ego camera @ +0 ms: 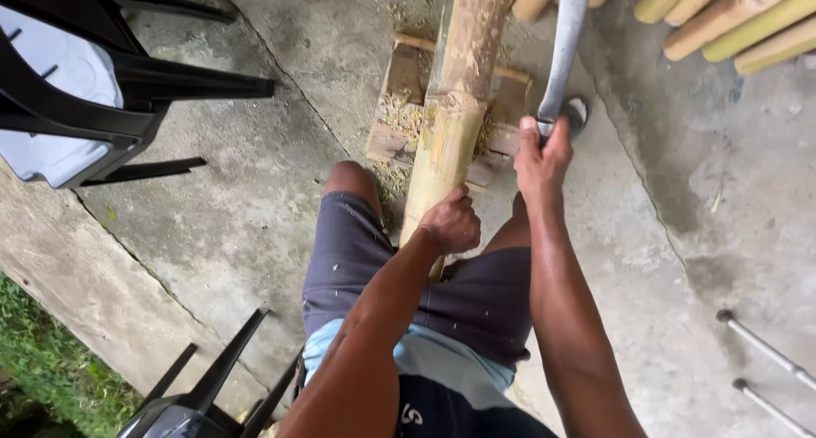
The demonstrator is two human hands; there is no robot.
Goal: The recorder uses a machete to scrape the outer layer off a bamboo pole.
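Observation:
A thick bamboo pole (455,106) runs from between my knees up to the top edge, resting on a wooden block (406,81) strewn with shavings. My left hand (450,223) is closed around the pole's near end, just above my lap. My right hand (541,153) grips the handle of a long grey blade (565,38), which stands upright just right of the pole, apart from it. I sit in dark shorts over a concrete floor (255,191).
Several cut bamboo poles (731,17) lie at the top right. A black plastic chair (93,81) stands at the left, another black chair (200,395) at the bottom left. Two metal rods (765,353) show at the bottom right. Grass borders the concrete at the bottom left.

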